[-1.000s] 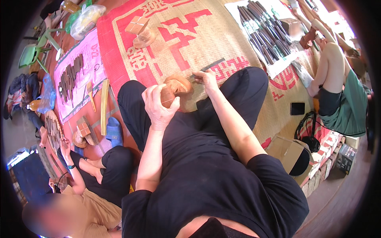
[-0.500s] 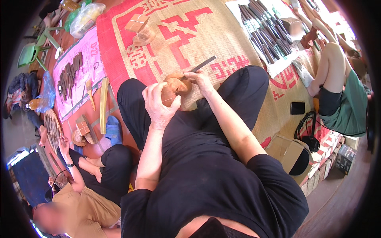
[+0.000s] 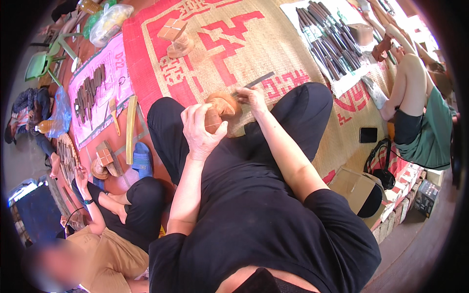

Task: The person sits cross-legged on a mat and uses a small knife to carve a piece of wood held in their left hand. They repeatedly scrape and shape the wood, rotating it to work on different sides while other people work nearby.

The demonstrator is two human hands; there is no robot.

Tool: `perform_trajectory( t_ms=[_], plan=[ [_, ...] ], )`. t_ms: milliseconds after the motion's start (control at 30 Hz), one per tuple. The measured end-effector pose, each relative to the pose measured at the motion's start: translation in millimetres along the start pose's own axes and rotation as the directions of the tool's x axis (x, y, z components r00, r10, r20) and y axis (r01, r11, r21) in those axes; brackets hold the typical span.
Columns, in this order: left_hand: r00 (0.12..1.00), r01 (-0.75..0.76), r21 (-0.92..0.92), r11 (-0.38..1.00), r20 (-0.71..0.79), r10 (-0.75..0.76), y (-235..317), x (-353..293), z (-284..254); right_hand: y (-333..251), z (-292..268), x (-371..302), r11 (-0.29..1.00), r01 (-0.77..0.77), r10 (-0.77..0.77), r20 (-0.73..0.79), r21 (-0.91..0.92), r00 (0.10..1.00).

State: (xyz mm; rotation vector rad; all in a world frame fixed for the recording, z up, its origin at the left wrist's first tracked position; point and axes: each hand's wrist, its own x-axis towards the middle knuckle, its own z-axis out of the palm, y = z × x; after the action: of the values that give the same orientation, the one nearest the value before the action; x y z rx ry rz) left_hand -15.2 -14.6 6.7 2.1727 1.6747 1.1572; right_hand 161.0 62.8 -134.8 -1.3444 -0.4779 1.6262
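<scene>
Between my knees, a carved reddish-brown wooden piece [image 3: 223,104] with rounded forms and a flat block-like base rests low over the mat. My left hand [image 3: 198,131] is closed around its base, thumb on the near side and fingers over the far edge. To the right of the wood, my right hand [image 3: 253,98] is closed on a dark, slender carving chisel [image 3: 262,78]. Its shaft points up and to the right, away from me. The chisel's working end is hidden by the fingers, so contact with the wood cannot be made out.
Several carving tools lie on a white cloth [image 3: 304,49] at the far right and a pink cloth [image 3: 105,117] at left. Another carved piece [image 3: 181,45] stands ahead on the mat [image 3: 283,44]. A phone [image 3: 368,135] lies at right. People sit on both sides.
My right hand and the chisel have shifted slightly right, away from the carved piece. The wooden piece has turned a little in my left hand.
</scene>
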Motion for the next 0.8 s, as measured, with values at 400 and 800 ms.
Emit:
perform_trajectory(
  t_ms=[400, 800],
  plan=[
    [0.997, -0.059, 0.005, 0.998, 0.055, 0.058, 4, -7, -5, -2, -7, -4, 0.998, 0.037, -0.038, -0.037, -0.043, 0.999],
    [0.991, -0.102, -0.008, 0.995, 0.090, 0.103, 1, -6, -2, -6, -6, 2, 0.996, 0.051, -0.056, -0.068, -0.070, 0.996]
  ],
)
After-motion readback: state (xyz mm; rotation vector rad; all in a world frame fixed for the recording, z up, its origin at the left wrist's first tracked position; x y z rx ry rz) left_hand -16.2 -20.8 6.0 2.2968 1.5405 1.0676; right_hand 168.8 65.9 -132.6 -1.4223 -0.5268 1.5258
